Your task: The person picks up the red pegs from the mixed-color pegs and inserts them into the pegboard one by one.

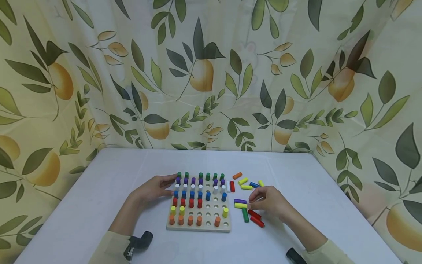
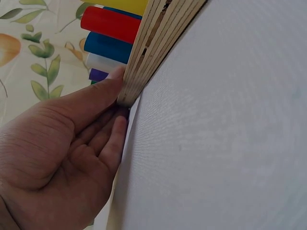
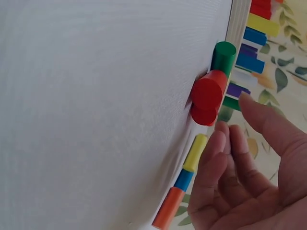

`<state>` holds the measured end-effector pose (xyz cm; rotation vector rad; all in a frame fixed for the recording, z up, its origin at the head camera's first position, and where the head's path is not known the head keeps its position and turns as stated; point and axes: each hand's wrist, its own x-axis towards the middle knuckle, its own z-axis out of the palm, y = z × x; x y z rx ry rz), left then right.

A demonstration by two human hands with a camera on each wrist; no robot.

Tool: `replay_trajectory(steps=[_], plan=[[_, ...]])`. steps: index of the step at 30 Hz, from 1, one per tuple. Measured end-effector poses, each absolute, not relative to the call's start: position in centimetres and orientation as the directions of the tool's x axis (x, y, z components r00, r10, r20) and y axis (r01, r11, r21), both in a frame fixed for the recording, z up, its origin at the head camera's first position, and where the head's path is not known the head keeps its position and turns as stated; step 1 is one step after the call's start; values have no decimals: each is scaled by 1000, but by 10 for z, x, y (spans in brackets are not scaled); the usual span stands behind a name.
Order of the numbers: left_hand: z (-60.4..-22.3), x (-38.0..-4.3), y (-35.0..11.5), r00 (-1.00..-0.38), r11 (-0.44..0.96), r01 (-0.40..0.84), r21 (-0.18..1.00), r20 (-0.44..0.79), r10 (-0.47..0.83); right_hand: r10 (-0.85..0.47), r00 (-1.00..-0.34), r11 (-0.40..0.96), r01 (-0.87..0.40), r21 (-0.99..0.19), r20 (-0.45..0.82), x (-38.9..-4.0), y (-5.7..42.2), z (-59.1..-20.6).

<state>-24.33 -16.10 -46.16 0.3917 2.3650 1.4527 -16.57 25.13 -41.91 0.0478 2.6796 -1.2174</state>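
Note:
A wooden pegboard (image 1: 197, 228) lies on the table, with upright pegs in colour rows: green at the back, then purple, white, blue, red, yellow and orange in front. Bare holes show mostly right of centre. My left hand (image 1: 153, 189) grips the board's far left corner, thumb along the side edge and fingers round the back. To the right, my right hand (image 1: 268, 200) hovers low over loose pegs, its thumb apart from its fingers and nothing between them. Beside its fingertips lie a purple peg (image 1: 240, 201), a yellow peg (image 1: 241, 205) and a green peg (image 1: 245, 215).
Two red pegs (image 1: 257, 221) lie in front of the right hand. Farther back are an orange peg (image 1: 237, 175), a blue peg (image 1: 254, 184), several yellow ones, a red peg (image 1: 232, 186) and a white one. A patterned curtain (image 1: 211, 121) hangs behind the white table (image 1: 132, 165).

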Motion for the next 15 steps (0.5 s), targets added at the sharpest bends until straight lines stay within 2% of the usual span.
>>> replay_trajectory(steps=[7, 15], plan=[[-462, -242, -162, -906, 444, 49, 895, -147, 397, -27, -974, 658, 152, -737, -225, -167, 253, -425], [-461, -243, -164, -905, 467, 67, 882, -143, 400, -28, -977, 660, 140, -738, -210, -169, 256, -424]])
